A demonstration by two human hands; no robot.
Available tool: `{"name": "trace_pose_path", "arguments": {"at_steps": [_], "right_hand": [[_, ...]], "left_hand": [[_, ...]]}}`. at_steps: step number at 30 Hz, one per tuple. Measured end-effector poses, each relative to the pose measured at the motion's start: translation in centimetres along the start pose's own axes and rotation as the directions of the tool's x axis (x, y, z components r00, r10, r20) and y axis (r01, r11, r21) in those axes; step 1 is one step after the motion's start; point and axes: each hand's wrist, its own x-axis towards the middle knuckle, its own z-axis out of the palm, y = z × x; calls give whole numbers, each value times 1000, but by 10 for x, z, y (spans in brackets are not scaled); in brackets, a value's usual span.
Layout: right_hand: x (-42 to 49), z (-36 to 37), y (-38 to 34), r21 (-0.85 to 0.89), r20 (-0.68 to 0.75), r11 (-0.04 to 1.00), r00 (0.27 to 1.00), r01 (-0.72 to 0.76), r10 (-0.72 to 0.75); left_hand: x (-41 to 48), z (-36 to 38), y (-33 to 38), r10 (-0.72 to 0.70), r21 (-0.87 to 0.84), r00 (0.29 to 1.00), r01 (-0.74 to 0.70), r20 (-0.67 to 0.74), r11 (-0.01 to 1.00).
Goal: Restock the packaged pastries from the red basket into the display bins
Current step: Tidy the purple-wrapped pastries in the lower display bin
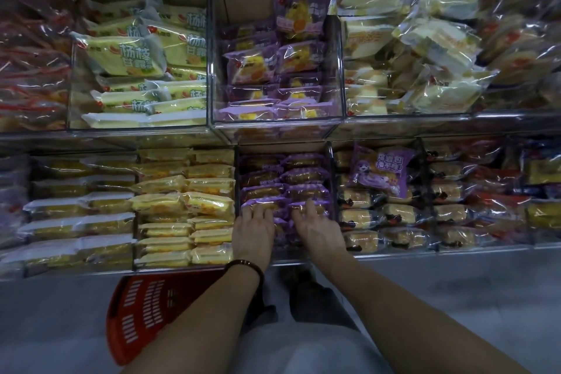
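Both forearms stretch from the red basket (142, 307) on the floor to the lower middle bin (331, 161). The left hand (253, 231) and right hand (318, 228) rest with spread fingers on the purple pastry packets (303, 176) near its front edge, gripping nothing. The packets seem light, soft and slippery, so it is better to hold them by the sides.

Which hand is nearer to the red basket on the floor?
Left. The left hand rests on purple packets, beyond and right of the red basket; the right hand rests farther right.

- Left hand (254, 229), right hand (318, 229): fingers spread, resting on purple pastry packs (304, 175) in lower bin (330, 167).
- Red basket (142, 313): below left hand, beside its forearm.
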Motion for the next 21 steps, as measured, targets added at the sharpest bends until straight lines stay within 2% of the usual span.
{"name": "trace_pose_path", "arguments": {"at_steps": [3,6,9,11,13,14,16,18,21], "right_hand": [[-3,2,6,73,-33,997,999,4,-1],[-11,-8,22,220,-94,974,995,46,-26],[-12,-21,57,272,-315,959,949,79,11],[-2,-29,92,261,-476,965,868,-16,143],[8,-45,125,225,-520,956,807,-186,279],[12,-56,139,195,-485,945,811,-264,327],[20,-76,161,135,-305,920,868,-369,392],[26,-91,173,85,-99,916,912,-392,399],[33,-97,175,45,34,933,934,-357,356]], "left_hand": [[-3,6,-3,17,11,1000,-16,-23,1000],[-6,10,-8,31,-17,999,-32,-43,999],[-8,8,-14,56,-83,997,-61,-53,995],[-9,3,-17,71,-92,995,-78,-72,993],[-11,-5,-19,99,-68,992,-105,-84,992],[-12,-8,-19,111,-53,990,-116,-90,992],[-15,-11,-22,124,-36,987,-128,-99,991],[-21,-12,-24,144,-39,985,-148,-98,988],[-33,-10,-32,202,-90,975,-210,-87,974]]}}
